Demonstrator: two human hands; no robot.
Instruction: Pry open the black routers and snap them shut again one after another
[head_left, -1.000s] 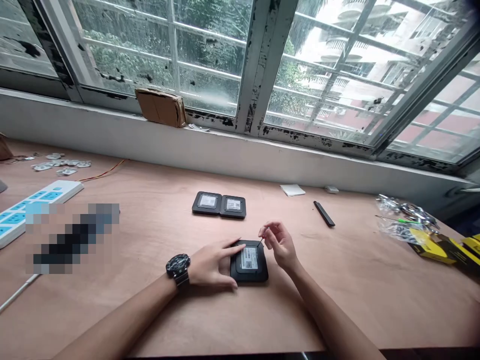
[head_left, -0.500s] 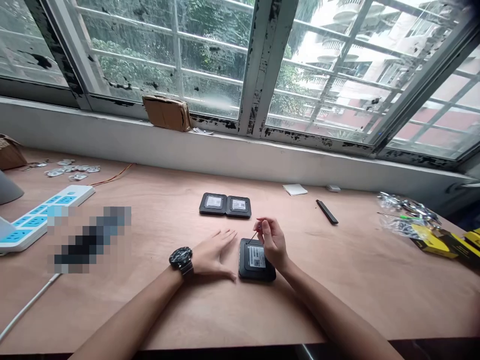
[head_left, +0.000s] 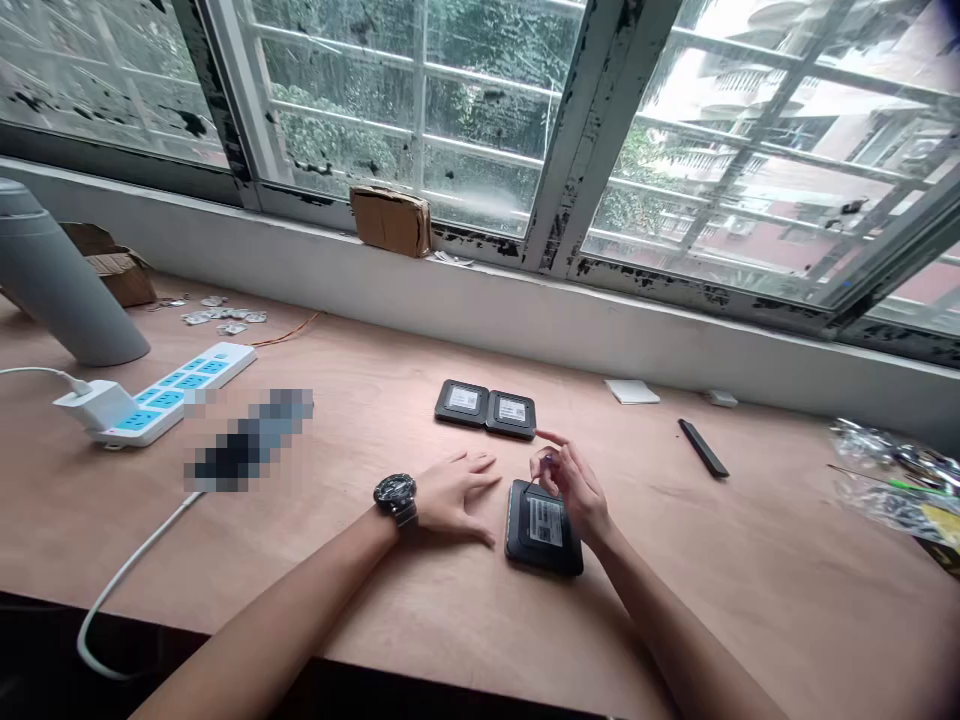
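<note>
Pale wooden tabletop [head_left: 375, 395] below a barred window [head_left: 487, 140]: work on one flat black case [head_left: 545, 521] looks under way, unfinished.
The case lies label-up near the front; the right hand [head_left: 582, 492] pinches a thin dark-shafted tool [head_left: 548, 460] over its far-left corner; the left hand [head_left: 450, 494], empty, fingers spread, rests on the tabletop just beside it. Whether two labelled black cases [head_left: 463, 399] beyond are done cannot be told.

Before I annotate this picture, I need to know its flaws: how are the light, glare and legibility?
Head view: daylight enters through the windows, overexposed outside at upper right; head view: a pixelated patch hides something on the table; head view: the label on the black case, partly behind the right hand, is too small to read.
</note>
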